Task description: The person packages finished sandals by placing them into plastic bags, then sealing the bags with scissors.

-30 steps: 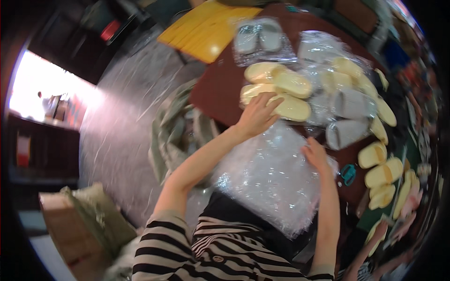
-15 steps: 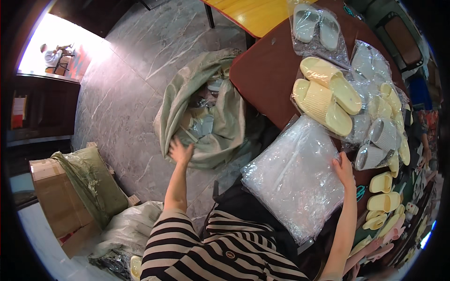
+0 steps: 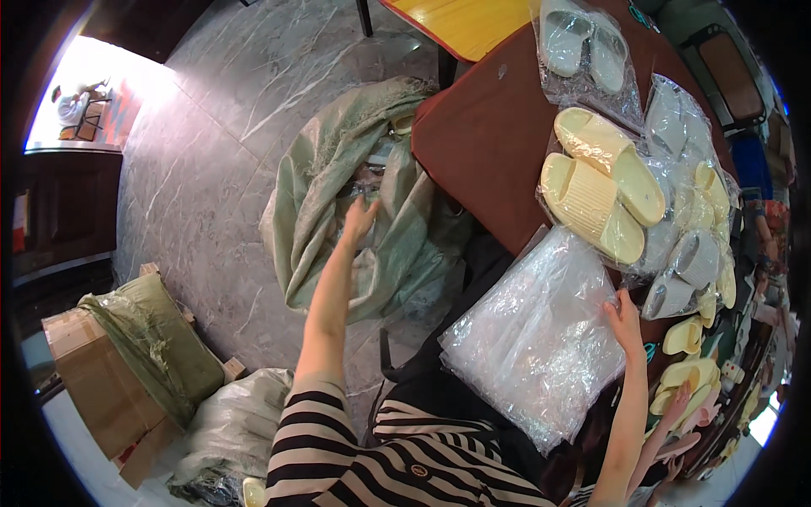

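My left hand reaches into the mouth of a large pale green woven sack on the floor. Its fingers look stretched out, with the tips among the sack's contents, and I see nothing held in them. Inside the sack, shiny clear-wrapped items show only in part. Across my lap lies a stack of clear plastic bags. My right hand grips its right edge, thumb over the top. Just beyond, a pair of cream yellow slippers in clear wrap rests on the brown-covered table.
Wrapped grey slippers and more yellow and grey pairs are piled along the table. A cardboard box with a green sack over it stands at left, near a whitish sack. Another person's hand is among slippers at right.
My left hand has moved from the sack's near rim up and right into its mouth. The sack's near side is pushed and folded differently. My right hand stays at the bags' edge.
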### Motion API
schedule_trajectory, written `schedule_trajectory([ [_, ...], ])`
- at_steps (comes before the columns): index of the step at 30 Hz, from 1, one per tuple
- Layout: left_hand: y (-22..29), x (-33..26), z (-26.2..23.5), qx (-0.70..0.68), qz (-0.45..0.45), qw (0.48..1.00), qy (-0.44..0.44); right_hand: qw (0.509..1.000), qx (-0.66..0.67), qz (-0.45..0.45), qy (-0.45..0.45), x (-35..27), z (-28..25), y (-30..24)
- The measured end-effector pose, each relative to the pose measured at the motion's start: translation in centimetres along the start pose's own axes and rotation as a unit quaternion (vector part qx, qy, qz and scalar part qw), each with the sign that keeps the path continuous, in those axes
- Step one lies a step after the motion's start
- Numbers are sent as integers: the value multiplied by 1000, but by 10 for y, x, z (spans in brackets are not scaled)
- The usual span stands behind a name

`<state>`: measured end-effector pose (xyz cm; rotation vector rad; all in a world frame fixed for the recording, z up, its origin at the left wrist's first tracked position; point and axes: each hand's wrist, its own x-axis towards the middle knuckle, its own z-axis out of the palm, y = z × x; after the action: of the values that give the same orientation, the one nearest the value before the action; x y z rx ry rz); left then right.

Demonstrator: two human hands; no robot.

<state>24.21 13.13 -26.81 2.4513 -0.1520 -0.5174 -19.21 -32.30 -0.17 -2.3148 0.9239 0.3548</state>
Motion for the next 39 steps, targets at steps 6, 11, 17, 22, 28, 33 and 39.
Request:
schedule_trajectory([
  [6,31,4,62,-37,19,995,-94,1000,-3,4,0,1,0,1],
  [11,50,-106,103,-114,95,955,-255,1000,-22,20,-3,-3,-8,6],
  [17,31,-41,17,95,52,988,115,1000,-13,8,-8,2,-7,-2],
  [22,27,11,-43,366,2,930,33,1000,-15,10,2,0,-7,4],
  [28,-22,64,-89,175,57,972,144,999,-29,14,9,5,-5,0],
  [33,-3,109,-162,65,-24,984,167,1000,10,-14,21,7,-1,0],
  [39,95,26,-212,345,66,934,59,999,-1,-32,41,-2,-1,6],
])
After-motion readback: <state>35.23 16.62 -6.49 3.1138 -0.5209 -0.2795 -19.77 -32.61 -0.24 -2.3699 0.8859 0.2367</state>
